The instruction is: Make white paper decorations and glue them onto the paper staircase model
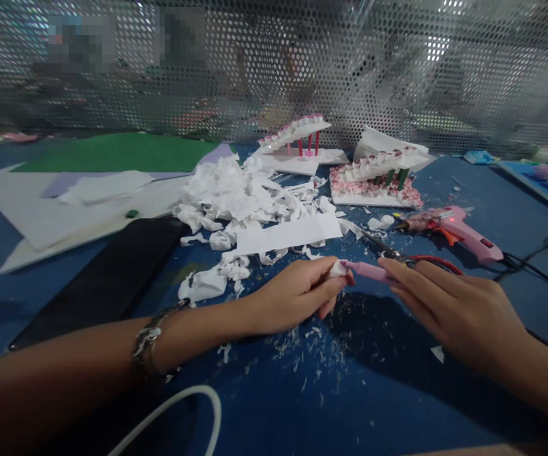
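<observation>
My left hand [302,294] is closed around a small white piece [337,269], perhaps paper, pinched between thumb and fingers. Opposite it, my right hand [458,310] grips a pink pen-like tool [371,271], its narrow tip at the white piece. Whether that tool is a marker or something else I cannot tell. Just behind the hands lies a flat white paper strip [290,234]. Scissors with red handles [438,259] rest partly behind my right hand. White shavings [302,348] are scattered on the blue table below.
Crumpled white scraps [235,196] are heaped mid-table. Two small stepped models [297,133] stand behind, one on a pink-flecked base [373,187]. A pink glue gun [464,234] lies right, its light red. A black slab [107,278] and sheets [88,212] lie left.
</observation>
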Tool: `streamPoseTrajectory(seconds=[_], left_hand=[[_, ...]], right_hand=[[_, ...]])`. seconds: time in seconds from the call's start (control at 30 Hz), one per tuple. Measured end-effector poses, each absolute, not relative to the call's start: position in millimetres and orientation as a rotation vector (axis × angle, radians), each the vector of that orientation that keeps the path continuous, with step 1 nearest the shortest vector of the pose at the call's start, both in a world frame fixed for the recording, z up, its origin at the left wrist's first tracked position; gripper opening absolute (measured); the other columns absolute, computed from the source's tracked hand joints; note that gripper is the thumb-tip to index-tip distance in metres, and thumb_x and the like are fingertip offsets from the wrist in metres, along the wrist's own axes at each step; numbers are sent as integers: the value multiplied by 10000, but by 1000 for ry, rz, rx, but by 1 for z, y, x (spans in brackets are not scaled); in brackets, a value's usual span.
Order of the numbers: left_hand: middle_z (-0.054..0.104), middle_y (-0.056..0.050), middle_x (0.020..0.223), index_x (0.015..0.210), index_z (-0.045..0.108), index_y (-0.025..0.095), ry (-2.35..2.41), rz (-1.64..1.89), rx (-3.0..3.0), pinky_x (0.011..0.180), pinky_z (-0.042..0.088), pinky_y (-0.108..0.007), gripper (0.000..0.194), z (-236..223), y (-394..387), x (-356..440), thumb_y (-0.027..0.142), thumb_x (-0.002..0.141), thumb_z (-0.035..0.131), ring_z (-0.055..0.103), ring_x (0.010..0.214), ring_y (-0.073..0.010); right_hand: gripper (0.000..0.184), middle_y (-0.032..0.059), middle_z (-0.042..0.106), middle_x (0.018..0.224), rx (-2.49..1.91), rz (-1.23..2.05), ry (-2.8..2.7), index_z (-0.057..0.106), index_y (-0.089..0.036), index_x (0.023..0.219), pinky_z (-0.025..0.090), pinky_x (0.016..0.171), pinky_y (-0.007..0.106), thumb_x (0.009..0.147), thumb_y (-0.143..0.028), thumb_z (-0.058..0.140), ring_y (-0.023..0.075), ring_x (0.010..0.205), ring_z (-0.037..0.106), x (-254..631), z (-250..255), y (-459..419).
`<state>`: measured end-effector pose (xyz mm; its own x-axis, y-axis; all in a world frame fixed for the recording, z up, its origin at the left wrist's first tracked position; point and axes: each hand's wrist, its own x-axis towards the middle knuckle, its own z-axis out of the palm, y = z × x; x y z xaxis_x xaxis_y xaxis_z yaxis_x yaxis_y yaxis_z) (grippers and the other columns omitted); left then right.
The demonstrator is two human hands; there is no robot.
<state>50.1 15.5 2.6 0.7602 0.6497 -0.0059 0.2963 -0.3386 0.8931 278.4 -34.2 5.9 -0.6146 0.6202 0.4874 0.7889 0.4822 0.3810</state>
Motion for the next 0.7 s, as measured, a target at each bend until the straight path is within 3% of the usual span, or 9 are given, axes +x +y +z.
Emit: streamPoseTrajectory(seconds=[0.23, 0.37, 0.53, 0.7], left_hand=[[301, 59, 577, 766, 381, 180, 693, 517, 1597, 470, 316, -180, 305, 1, 16, 48, 400, 928, 246, 301, 485, -59], [292, 59, 579, 769, 385, 177, 669, 509, 1561, 453, 287, -180, 269, 3, 15, 48, 363, 930, 275, 275, 487, -60], [442, 40, 621, 843, 431, 164, 714, 558, 1713, 477, 322, -170, 222, 2, 16, 49, 333, 926, 315, 384, 515, -50], [649, 7, 797, 838, 400, 182, 730, 574, 1680, 497, 386, -172, 207, 0, 17, 50, 371, 913, 362, 453, 482, -33]], right_hand=[[299, -29, 666, 796, -1203, -877, -2443, 469, -222, 1181, 309, 462, 259, 886, -268, 445, 97, 462, 512, 279, 7, -36], [308, -25, 675, 847, -1219, -885, -2443, 460, -225, 1186, 327, 459, 263, 882, -275, 453, 103, 473, 533, 280, 7, -36], [318, -19, 670, 860, -1231, -869, -2354, 455, -226, 1193, 344, 453, 250, 877, -261, 467, 92, 486, 540, 279, 12, -39], [344, 17, 654, 871, -1154, -695, -2380, 385, -163, 1254, 398, 513, 220, 912, -201, 370, 85, 556, 559, 277, 12, -39]])
